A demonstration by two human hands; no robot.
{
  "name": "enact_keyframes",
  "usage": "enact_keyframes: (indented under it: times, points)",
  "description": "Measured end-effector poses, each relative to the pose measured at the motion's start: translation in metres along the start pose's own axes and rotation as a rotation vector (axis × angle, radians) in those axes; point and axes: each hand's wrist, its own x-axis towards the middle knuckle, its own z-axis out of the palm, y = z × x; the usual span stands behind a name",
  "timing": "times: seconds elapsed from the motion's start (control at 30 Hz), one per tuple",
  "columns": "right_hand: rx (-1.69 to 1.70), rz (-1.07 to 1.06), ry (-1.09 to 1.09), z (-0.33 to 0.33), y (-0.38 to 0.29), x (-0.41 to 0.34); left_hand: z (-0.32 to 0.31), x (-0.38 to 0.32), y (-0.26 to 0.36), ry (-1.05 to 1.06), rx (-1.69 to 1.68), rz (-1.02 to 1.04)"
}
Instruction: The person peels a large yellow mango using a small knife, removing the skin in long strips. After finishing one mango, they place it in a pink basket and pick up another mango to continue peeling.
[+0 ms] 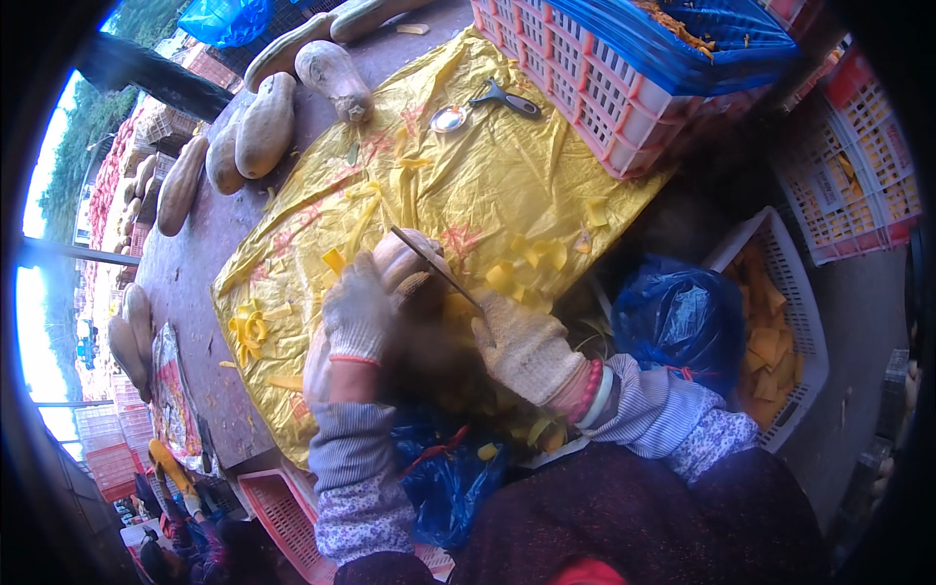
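Observation:
My left hand (358,300), in a knit glove, is against the near left side of a butternut-type squash (406,257) and steadies it over the yellow plastic sheet (468,175). In my gloved right hand (523,347) is a knife (435,265), its narrow blade crossing in front of the squash. Part of the squash lies in blur and shadow. Yellow peel strips (248,329) are scattered on the sheet, with thin cut pieces (537,256) to the right. Farther back lie a peeler (512,100) and a shiny metal spoon head (447,118).
Several whole squashes (267,126) line the table's far left edge. A pink crate (607,95) with a blue liner stands back right. On the right, a white basket (808,344) holds orange pieces beside a blue bag (680,314). Another person (194,526) is at lower left.

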Motion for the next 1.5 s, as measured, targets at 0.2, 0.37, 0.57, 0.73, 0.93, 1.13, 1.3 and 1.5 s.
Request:
enact_keyframes:
  times: [0.2, 0.37, 0.57, 0.73, 0.93, 1.13, 1.3, 1.5]
  points:
    - [-0.222, 0.001, -0.141, 0.005, 0.007, -0.012, -0.013, -0.002, 0.005, -0.04, -0.115, -0.023]
    - [-0.156, -0.061, -0.088, 0.011, 0.014, -0.008, -0.012, 0.0, 0.006, -0.004, -0.136, 0.004]
    - [-0.199, 0.117, -0.331, 0.012, 0.012, 0.001, -0.001, 0.001, 0.004, 0.048, -0.166, -0.018]
    - [-0.392, 0.093, -0.413, 0.015, 0.002, 0.01, 0.008, 0.005, -0.005, 0.021, -0.184, -0.013]
    - [-0.329, 0.099, -0.611, 0.039, -0.001, 0.079, 0.016, 0.0, -0.005, 0.164, -0.1, 0.051]
    - [-0.751, -0.462, -0.851, 0.06, 0.025, 0.079, 0.019, 0.002, -0.004, 0.165, -0.065, 0.026]
    - [-0.202, -0.019, -0.535, 0.08, 0.032, 0.066, 0.013, 0.003, -0.006, 0.128, -0.093, 0.026]
    - [-0.17, 0.236, -0.828, 0.048, 0.042, 0.09, -0.003, 0.0, 0.001, 0.127, -0.161, 0.006]
